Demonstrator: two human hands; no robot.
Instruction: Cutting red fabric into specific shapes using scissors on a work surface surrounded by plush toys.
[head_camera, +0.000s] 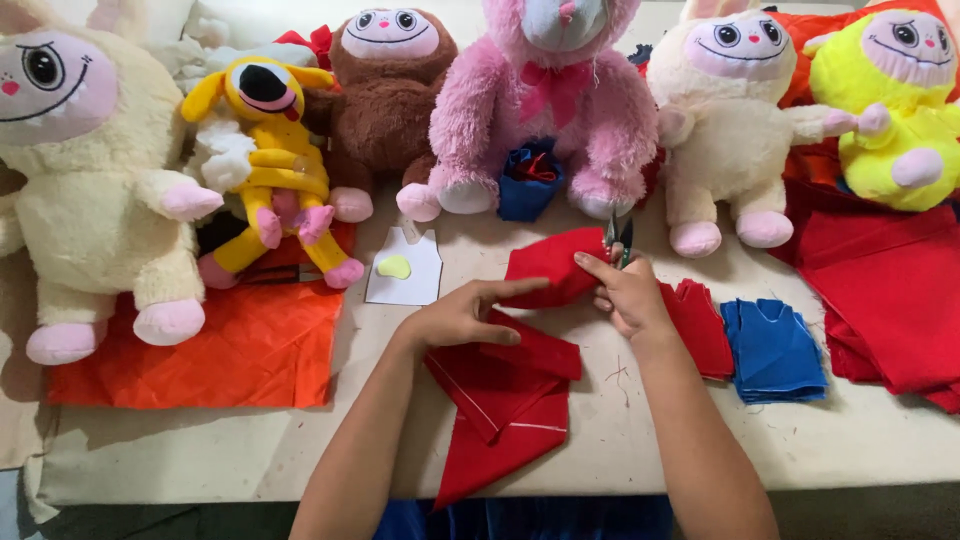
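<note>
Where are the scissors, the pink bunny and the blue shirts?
Scissors (618, 238), head view, on the blades above the right hand.
Pink bunny (545, 120), head view, on its fluffy belly.
Blue shirts (772, 350), head view, on the middle of the top shirt.

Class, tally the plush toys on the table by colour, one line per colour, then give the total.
Cream plush toys: 2
Yellow plush toys: 2
Brown plush toy: 1
Pink plush toy: 1
Total: 6
</note>
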